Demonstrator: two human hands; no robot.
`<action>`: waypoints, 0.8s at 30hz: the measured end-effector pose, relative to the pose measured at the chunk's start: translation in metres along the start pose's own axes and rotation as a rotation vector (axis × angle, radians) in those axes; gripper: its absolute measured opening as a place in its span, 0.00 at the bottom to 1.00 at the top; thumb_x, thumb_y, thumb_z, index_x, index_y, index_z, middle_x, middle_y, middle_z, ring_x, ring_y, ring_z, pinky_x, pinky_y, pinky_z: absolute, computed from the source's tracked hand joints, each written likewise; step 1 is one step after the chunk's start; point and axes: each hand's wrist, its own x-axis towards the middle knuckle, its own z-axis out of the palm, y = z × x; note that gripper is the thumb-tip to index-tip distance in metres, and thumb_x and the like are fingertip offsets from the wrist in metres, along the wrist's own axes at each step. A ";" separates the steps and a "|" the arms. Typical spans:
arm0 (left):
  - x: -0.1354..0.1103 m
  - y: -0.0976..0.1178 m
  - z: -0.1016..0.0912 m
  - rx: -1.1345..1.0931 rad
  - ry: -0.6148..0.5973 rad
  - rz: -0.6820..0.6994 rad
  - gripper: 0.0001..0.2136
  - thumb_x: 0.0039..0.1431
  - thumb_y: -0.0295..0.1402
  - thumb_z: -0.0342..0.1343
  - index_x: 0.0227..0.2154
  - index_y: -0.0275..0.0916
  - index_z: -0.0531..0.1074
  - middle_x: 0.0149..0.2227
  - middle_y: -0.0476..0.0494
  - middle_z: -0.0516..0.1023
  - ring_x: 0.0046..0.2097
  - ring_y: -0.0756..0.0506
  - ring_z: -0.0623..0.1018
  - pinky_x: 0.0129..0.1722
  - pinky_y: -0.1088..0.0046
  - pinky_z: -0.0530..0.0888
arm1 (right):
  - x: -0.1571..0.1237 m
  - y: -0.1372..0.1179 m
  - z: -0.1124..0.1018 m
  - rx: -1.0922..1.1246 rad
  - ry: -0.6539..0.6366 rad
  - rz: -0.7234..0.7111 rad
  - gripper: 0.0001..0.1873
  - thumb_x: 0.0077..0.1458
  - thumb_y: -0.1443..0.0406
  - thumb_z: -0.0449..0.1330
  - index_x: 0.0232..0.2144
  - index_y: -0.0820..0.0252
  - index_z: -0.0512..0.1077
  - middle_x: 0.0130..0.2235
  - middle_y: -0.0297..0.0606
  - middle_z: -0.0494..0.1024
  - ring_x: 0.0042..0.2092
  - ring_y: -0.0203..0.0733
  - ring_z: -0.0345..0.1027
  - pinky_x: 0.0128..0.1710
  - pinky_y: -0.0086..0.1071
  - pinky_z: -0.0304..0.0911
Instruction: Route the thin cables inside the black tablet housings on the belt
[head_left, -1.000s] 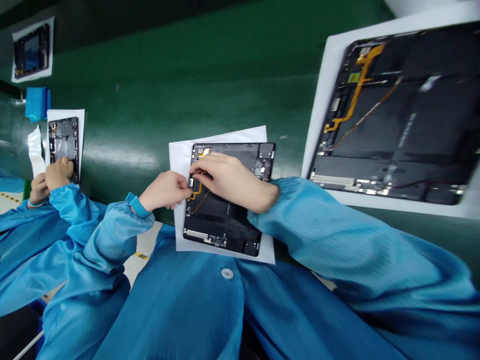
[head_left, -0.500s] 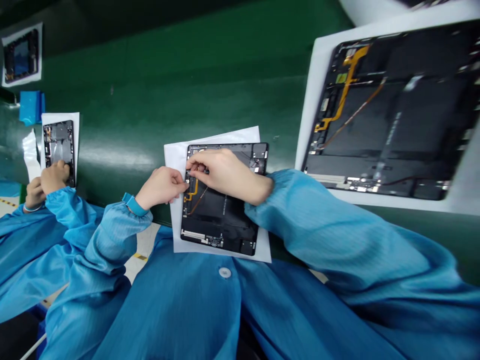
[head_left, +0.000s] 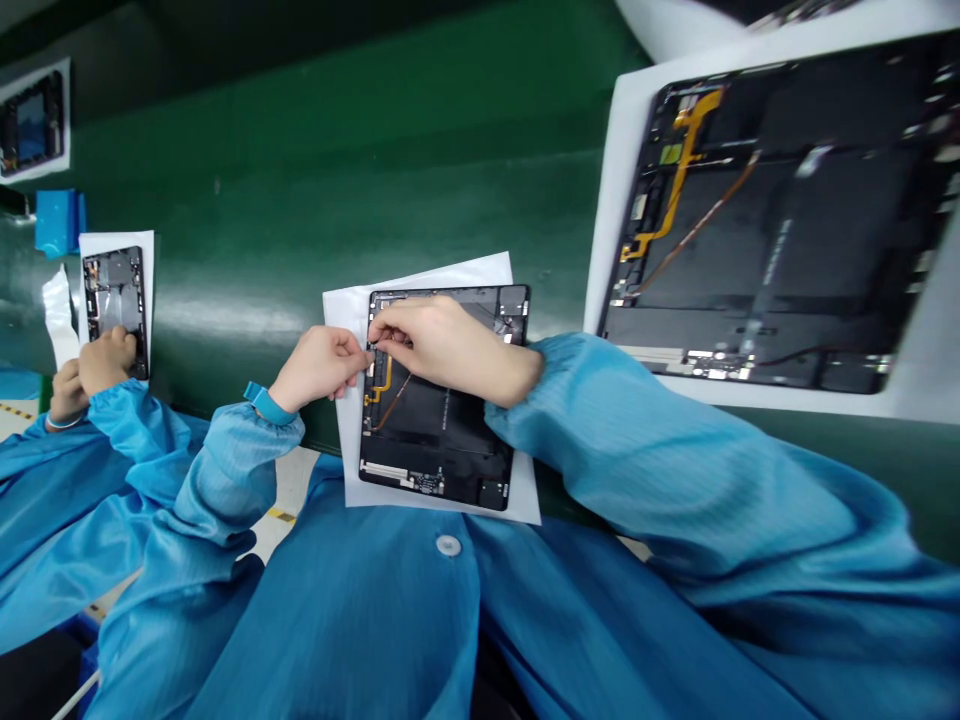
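An opened black tablet [head_left: 442,430] with its back cover off lies on a white sheet [head_left: 352,300] at the near edge of the green belt. An orange flex cable [head_left: 381,382] runs down its left side. My left hand [head_left: 319,365] pinches at the tablet's left edge, fingers closed. My right hand [head_left: 442,345] lies across the upper left of the tablet, fingertips pressed together on a small part beside the flex cable. What either pinch holds is too small to make out. Both arms are in blue sleeves; a blue band [head_left: 262,402] sits on the left wrist.
A second opened tablet on a white sheet [head_left: 757,215] lies on the green belt [head_left: 375,160] at the right. At the left a co-worker's hands [head_left: 94,365] rest on another opened device [head_left: 114,295]. A blue box [head_left: 56,222] and one more device [head_left: 30,120] sit far left.
My right hand has slid up and left along the tablet's edge, uncovering more of the orange flex cable. My left hand followed slightly upward. The view shifted a little.
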 end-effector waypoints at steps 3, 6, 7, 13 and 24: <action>0.000 -0.001 0.002 0.013 0.008 0.007 0.16 0.65 0.28 0.58 0.21 0.38 0.65 0.16 0.54 0.70 0.15 0.56 0.66 0.18 0.79 0.62 | 0.000 0.000 -0.001 -0.008 0.000 -0.007 0.11 0.57 0.74 0.57 0.36 0.60 0.79 0.36 0.39 0.81 0.35 0.41 0.72 0.40 0.33 0.64; 0.002 -0.001 0.003 0.049 0.022 0.030 0.16 0.66 0.30 0.57 0.22 0.38 0.64 0.16 0.55 0.69 0.15 0.56 0.66 0.20 0.79 0.61 | 0.000 0.001 -0.001 -0.023 -0.007 -0.015 0.12 0.57 0.74 0.56 0.36 0.61 0.79 0.36 0.39 0.81 0.35 0.40 0.71 0.40 0.33 0.64; 0.002 0.000 0.003 0.073 0.028 0.042 0.15 0.66 0.29 0.56 0.22 0.38 0.64 0.16 0.56 0.68 0.15 0.56 0.66 0.20 0.79 0.62 | 0.000 0.001 -0.001 -0.031 -0.010 -0.021 0.12 0.57 0.74 0.56 0.36 0.61 0.79 0.36 0.39 0.81 0.36 0.41 0.71 0.40 0.33 0.64; 0.005 0.011 -0.002 0.399 0.150 0.220 0.10 0.57 0.26 0.59 0.22 0.37 0.70 0.22 0.52 0.73 0.26 0.52 0.71 0.33 0.75 0.67 | -0.015 -0.004 -0.003 -0.210 0.036 -0.095 0.15 0.65 0.71 0.53 0.36 0.60 0.80 0.38 0.44 0.80 0.42 0.47 0.69 0.47 0.39 0.65; 0.019 0.031 -0.012 0.661 0.091 0.393 0.07 0.54 0.21 0.58 0.28 0.37 0.79 0.32 0.46 0.79 0.35 0.47 0.75 0.41 0.71 0.69 | -0.051 -0.023 -0.005 -0.517 -0.004 -0.021 0.18 0.69 0.71 0.49 0.40 0.65 0.81 0.38 0.49 0.76 0.40 0.51 0.63 0.41 0.42 0.62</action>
